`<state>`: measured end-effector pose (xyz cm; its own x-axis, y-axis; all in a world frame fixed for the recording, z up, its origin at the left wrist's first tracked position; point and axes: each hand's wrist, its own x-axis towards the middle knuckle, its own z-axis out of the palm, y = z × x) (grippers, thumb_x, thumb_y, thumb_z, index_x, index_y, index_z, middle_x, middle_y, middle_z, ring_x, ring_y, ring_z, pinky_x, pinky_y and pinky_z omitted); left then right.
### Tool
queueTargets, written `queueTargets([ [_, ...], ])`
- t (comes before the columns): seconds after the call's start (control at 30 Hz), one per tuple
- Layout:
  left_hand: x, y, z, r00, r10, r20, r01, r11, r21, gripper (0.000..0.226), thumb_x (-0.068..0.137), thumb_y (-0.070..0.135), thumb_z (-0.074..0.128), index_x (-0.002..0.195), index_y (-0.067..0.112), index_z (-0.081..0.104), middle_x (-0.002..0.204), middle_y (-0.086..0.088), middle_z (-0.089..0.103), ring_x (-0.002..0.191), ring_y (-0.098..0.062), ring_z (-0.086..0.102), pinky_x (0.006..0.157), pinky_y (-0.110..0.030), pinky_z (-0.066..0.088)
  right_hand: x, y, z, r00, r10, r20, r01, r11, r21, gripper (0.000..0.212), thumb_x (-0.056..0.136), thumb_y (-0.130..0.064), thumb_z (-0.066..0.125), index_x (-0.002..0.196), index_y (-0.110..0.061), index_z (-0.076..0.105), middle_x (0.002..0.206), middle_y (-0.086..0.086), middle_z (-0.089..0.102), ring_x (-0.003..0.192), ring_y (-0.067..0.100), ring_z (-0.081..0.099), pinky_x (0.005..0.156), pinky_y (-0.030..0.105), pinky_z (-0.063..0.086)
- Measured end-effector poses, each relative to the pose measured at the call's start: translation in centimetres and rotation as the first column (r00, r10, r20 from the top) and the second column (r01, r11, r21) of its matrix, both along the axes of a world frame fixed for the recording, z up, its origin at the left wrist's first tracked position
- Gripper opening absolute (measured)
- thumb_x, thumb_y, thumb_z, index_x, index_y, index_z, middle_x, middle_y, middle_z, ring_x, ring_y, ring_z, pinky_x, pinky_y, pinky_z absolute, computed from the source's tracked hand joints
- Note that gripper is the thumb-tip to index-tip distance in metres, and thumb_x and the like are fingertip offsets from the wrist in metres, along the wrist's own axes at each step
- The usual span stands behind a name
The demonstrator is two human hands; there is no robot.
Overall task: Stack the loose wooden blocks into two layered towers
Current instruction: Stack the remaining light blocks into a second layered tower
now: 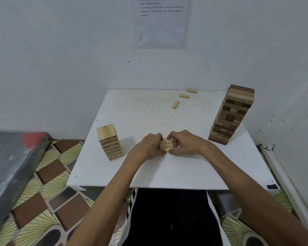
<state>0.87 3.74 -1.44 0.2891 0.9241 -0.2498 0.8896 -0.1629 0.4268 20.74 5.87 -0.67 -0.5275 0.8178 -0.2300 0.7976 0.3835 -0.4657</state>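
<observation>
On the white table [167, 171] a short pale block tower [109, 142] with printed numbers stands at the left. A taller tower [230, 115] of mixed dark and light blocks stands at the right. At the table's middle, a small bundle of pale blocks [166, 144] is held side by side between both hands. My left hand [150, 146] grips its left side and my right hand [184, 143] grips its right side, fingers curled over the top. Three loose pale blocks [184, 96] lie near the far edge.
A white wall with a printed paper sheet [161, 22] rises behind the table. A dark board [11, 167] leans at the left over a patterned floor [48, 197]. My black-clothed legs [171, 217] sit under the table's near edge.
</observation>
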Motion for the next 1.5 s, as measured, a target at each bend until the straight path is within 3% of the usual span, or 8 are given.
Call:
queueTargets([
  [0.37, -0.5, 0.4, 1.0, 0.997, -0.064, -0.034, 0.066, 0.996, 0.056, 0.050, 0.082, 0.044, 0.078, 0.122, 0.017, 0.062, 0.100, 0.003, 0.057, 0.093, -0.021, 0.059, 0.075, -0.032, 0.047, 0.1, -0.1, 0.8, 1.000, -0.003, -0.021, 0.004, 0.999, 0.052, 0.047, 0.079, -0.038, 0.079, 0.122, -0.024, 0.064, 0.084, -0.012, 0.067, 0.079, 0.000, 0.056, 0.078, 0.034, 0.054],
  [0.53, -1.2, 1.1, 4.2, 0.989, -0.128, -0.079, 0.138, 0.981, 0.137, 0.053, 0.081, 0.046, 0.077, 0.126, 0.020, 0.066, 0.119, 0.001, 0.054, 0.095, -0.018, 0.055, 0.086, -0.034, 0.050, 0.2, 0.7, 3.4, 0.999, 0.035, -0.004, -0.034, 0.991, 0.128, 0.048, 0.079, -0.048, 0.080, 0.121, -0.029, 0.065, 0.114, -0.010, 0.053, 0.097, 0.007, 0.049, 0.085, 0.031, 0.047],
  [0.7, -2.3, 2.8, 8.2, 0.985, -0.142, -0.096, 0.155, 0.976, 0.152, 0.052, 0.081, 0.047, 0.078, 0.125, 0.022, 0.067, 0.116, 0.006, 0.057, 0.094, -0.015, 0.056, 0.082, -0.032, 0.049, -0.6, 1.8, 7.3, 0.999, 0.033, -0.017, -0.030, 0.988, 0.152, 0.045, 0.078, -0.050, 0.080, 0.117, -0.029, 0.067, 0.106, -0.015, 0.060, 0.095, 0.011, 0.056, 0.085, 0.037, 0.052],
  [0.87, -4.4, 3.6, 11.9, 0.990, -0.099, -0.097, 0.117, 0.973, 0.199, 0.048, 0.078, 0.048, 0.080, 0.118, 0.023, 0.067, 0.103, 0.012, 0.058, 0.082, -0.002, 0.053, 0.071, -0.026, 0.042, -2.4, 2.7, 10.4, 0.996, 0.057, -0.072, -0.040, 0.974, 0.223, 0.043, 0.077, -0.051, 0.080, 0.114, -0.032, 0.068, 0.110, -0.016, 0.061, 0.097, 0.010, 0.057, 0.081, 0.031, 0.049],
  [1.0, -7.0, 2.7, 14.0, 0.993, -0.050, -0.105, 0.074, 0.966, 0.246, 0.048, 0.078, 0.051, 0.079, 0.117, 0.025, 0.067, 0.099, 0.017, 0.054, 0.084, -0.002, 0.052, 0.074, -0.028, 0.043, -4.8, 3.1, 12.2, 0.991, 0.092, -0.100, -0.063, 0.964, 0.259, 0.040, 0.077, -0.052, 0.079, 0.112, -0.036, 0.067, 0.113, -0.018, 0.059, 0.101, 0.007, 0.055, 0.076, 0.025, 0.043],
  [1.2, -12.5, -0.1, 15.4, 0.987, 0.042, -0.154, -0.002, 0.967, 0.256, 0.046, 0.080, 0.053, 0.078, 0.116, 0.027, 0.066, 0.101, 0.018, 0.054, 0.090, -0.005, 0.054, 0.075, -0.028, 0.042, -10.6, 2.5, 13.4, 0.972, 0.218, -0.092, -0.187, 0.945, 0.268, 0.042, 0.079, -0.050, 0.079, 0.115, -0.031, 0.068, 0.115, -0.015, 0.058, 0.101, 0.009, 0.054, 0.081, 0.028, 0.047],
  [1.4, -16.9, -3.2, 14.7, 0.980, 0.121, -0.158, -0.083, 0.970, 0.228, 0.046, 0.081, 0.052, 0.077, 0.118, 0.027, 0.066, 0.106, 0.015, 0.056, 0.098, -0.010, 0.055, 0.087, -0.033, 0.049, -15.4, 1.2, 13.2, 0.949, 0.311, -0.048, -0.292, 0.927, 0.235, 0.043, 0.081, -0.052, 0.077, 0.116, -0.031, 0.066, 0.115, -0.016, 0.055, 0.105, 0.009, 0.054, 0.086, 0.034, 0.050],
  [1.5, -18.0, -4.3, 13.8, 0.976, 0.150, -0.158, -0.108, 0.963, 0.247, 0.046, 0.081, 0.054, 0.076, 0.119, 0.030, 0.064, 0.106, 0.017, 0.054, 0.099, -0.009, 0.053, 0.082, -0.030, 0.045, -16.7, 0.8, 12.7, 0.939, 0.342, -0.032, -0.327, 0.919, 0.221, 0.043, 0.082, -0.050, 0.076, 0.118, -0.030, 0.065, 0.118, -0.015, 0.055, 0.106, 0.010, 0.054, 0.086, 0.035, 0.050],
])
